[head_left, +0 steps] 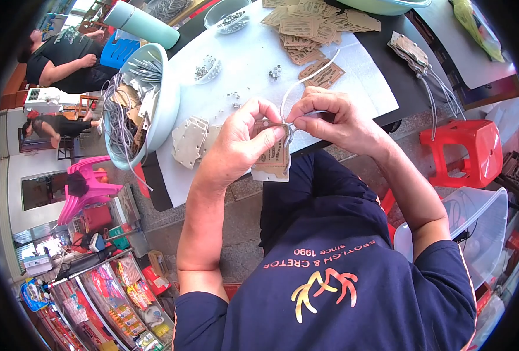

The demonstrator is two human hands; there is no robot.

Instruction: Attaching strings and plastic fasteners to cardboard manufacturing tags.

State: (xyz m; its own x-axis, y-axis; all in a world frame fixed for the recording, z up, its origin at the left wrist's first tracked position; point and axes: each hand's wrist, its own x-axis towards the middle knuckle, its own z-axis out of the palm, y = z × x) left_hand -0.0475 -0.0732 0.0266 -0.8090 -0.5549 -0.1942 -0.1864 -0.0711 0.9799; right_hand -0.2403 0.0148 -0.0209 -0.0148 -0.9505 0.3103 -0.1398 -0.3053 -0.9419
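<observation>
My left hand (245,140) pinches a small stack of brown and white card tags (273,162) just above my lap. My right hand (335,120) pinches a white cord (306,79) at the top of the tags, right beside my left thumb. The cord loops up and away over the white table (253,76). A small grey metal piece sits at the tags' hole between my fingertips.
A pale blue bowl (169,111) of cords and tags stands at the left. More brown tags (315,26) lie at the far side, white tags (189,140) nearer. Small metal bits are scattered between. A red stool (467,149) and a clear bin (482,216) stand at my right.
</observation>
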